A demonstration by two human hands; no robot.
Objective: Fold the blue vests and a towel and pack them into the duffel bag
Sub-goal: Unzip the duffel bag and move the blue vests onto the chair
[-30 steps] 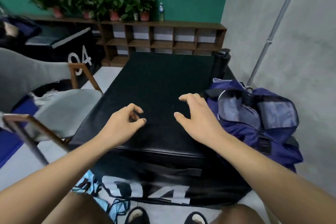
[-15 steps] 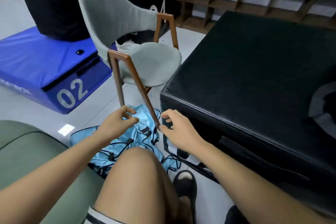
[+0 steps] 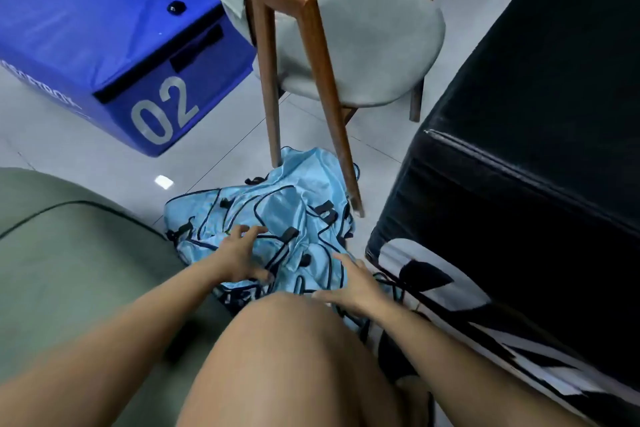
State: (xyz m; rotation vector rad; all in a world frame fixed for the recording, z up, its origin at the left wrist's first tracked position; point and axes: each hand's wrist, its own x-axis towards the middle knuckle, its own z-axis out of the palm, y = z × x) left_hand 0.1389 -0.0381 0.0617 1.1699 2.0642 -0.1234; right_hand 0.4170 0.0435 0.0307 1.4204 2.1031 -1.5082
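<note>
A crumpled heap of light blue vests [image 3: 277,215] with black trim and buckles lies on the tiled floor, partly under a chair's front legs. My left hand [image 3: 240,255] is spread over the heap's near left side, fingers straight and touching the cloth. My right hand [image 3: 349,286] hovers with spread fingers at the heap's near right edge, just past my bare knee [image 3: 294,340], which hides the closest part of the vests. No towel and no duffel bag are in view.
A grey chair [image 3: 356,45] with brown wooden legs stands right behind the vests. A big black padded box [image 3: 519,166] fills the right side. A blue box marked 02 [image 3: 114,42] sits at the back left. A green cushion [image 3: 69,253] is at my left.
The view has swung from the black box top and the purple bag down to the floor. Both hands have dropped to the vest heap and spread open.
</note>
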